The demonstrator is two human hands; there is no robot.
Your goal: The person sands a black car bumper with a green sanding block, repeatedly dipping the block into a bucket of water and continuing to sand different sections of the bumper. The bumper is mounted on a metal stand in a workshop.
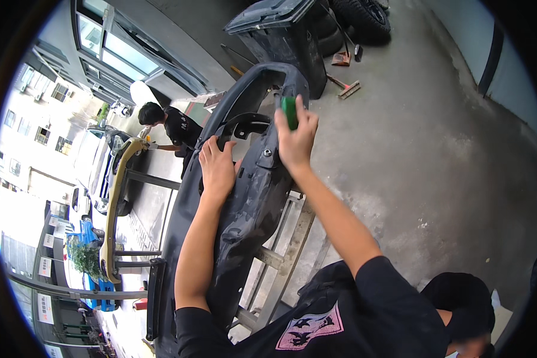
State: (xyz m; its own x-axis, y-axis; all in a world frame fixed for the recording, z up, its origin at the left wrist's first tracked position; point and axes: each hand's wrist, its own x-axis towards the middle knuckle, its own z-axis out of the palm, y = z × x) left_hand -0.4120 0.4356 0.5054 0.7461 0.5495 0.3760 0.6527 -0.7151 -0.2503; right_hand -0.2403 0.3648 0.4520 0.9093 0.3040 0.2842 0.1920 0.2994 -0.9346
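Note:
A long dark car bumper [182, 230], with dull scuffed patches, runs from the lower left up toward the top middle. It rests on a metal stand [292, 247]. My left hand [218, 170] grips the bumper near an opening, fingers bent over its surface and thumb spread apart. In my right hand [296, 140], at the bumper's upper right edge, is a green block [289, 112], slightly blurred. Fingers and thumb close round it. The block's face toward the bumper is hidden.
A black wheeled bin [274, 45] stands beyond the bumper, beside stacked tires [364, 21]. A broom [347, 89] and dustpan [341, 58] lie right of it. A co-worker [179, 131] handles a yellowish bumper [118, 197] at left. Another person's dark cap [462, 304] shows lower right.

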